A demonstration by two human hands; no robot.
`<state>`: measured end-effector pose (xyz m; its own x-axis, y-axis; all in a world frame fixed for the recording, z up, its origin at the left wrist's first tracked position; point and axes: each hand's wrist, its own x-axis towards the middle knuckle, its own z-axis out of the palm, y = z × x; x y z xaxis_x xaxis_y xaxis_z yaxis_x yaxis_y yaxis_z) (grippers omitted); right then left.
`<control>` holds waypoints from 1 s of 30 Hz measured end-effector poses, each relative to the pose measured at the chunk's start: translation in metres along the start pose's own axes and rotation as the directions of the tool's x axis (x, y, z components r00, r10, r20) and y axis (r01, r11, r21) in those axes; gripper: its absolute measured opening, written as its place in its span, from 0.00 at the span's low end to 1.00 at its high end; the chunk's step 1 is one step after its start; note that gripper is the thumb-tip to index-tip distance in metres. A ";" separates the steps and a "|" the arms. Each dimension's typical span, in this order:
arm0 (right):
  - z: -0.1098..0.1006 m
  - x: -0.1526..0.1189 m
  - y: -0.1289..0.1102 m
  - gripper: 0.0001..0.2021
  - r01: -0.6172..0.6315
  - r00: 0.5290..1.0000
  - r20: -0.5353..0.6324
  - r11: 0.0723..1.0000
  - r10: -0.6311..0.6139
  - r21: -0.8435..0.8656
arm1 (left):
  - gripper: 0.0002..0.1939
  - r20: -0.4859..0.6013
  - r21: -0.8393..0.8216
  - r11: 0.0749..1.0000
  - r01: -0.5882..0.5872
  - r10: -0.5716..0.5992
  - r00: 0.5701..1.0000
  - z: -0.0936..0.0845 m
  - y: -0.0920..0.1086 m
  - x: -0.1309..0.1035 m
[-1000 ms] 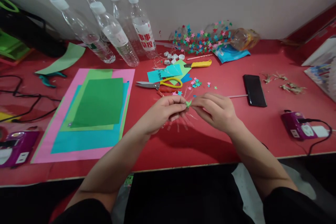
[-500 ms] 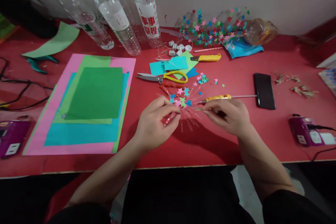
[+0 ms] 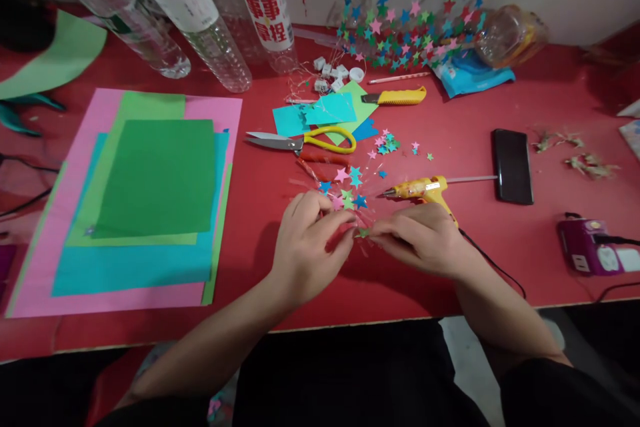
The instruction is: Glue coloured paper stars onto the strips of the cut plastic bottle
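My left hand (image 3: 306, 250) is closed, thumb and fingertips pinched on the fringe of thin clear plastic strips (image 3: 367, 217); exactly which strip it grips is partly hidden. A small green paper star (image 3: 362, 233) sits between the two hands, in the fingertips of my right hand (image 3: 425, 240). Pink, green and blue stars (image 3: 347, 195) spread over the fringe just beyond my fingers. Behind my right hand lies a yellow hot glue gun (image 3: 417, 188), its nozzle pointing left. Loose small stars (image 3: 387, 143) are piled farther back.
Yellow-handled scissors (image 3: 305, 140), red-handled pliers (image 3: 325, 159) and a yellow utility knife (image 3: 397, 97) lie ahead. Stacked coloured sheets (image 3: 155, 177) are left; plastic bottles (image 3: 263, 7) stand behind. At right are a phone (image 3: 513, 167) and a purple power socket (image 3: 585, 247). A star-covered bottle (image 3: 410, 30) lies at the back.
My right hand has moved left and slightly down, bringing the green star to my left fingertips. More of the glue gun shows now. The view has shifted closer to the table.
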<state>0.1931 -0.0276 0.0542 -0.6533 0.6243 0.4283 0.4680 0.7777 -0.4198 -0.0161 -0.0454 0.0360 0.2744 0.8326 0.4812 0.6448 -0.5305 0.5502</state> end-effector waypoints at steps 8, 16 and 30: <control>0.001 0.003 -0.005 0.02 -0.157 0.987 -0.007 0.970 0.161 0.188 | 0.07 -0.001 -0.072 0.997 0.009 -0.009 1.000 0.003 -0.001 0.000; 0.014 0.000 -0.012 0.00 -0.145 0.987 -0.053 0.984 0.151 0.100 | 0.10 -0.005 -0.043 0.999 -0.025 0.025 1.000 0.005 -0.001 -0.003; 0.015 -0.005 -0.006 0.05 0.011 0.999 -0.037 0.998 -0.013 -0.054 | 0.13 -0.045 -0.053 0.994 -0.093 0.090 0.995 0.008 -0.005 -0.012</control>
<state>0.1849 -0.0364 0.0422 -0.6365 0.6167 0.4633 0.4926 0.7872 -0.3711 -0.0174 -0.0510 0.0222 0.2995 0.7733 0.5589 0.5782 -0.6131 0.5384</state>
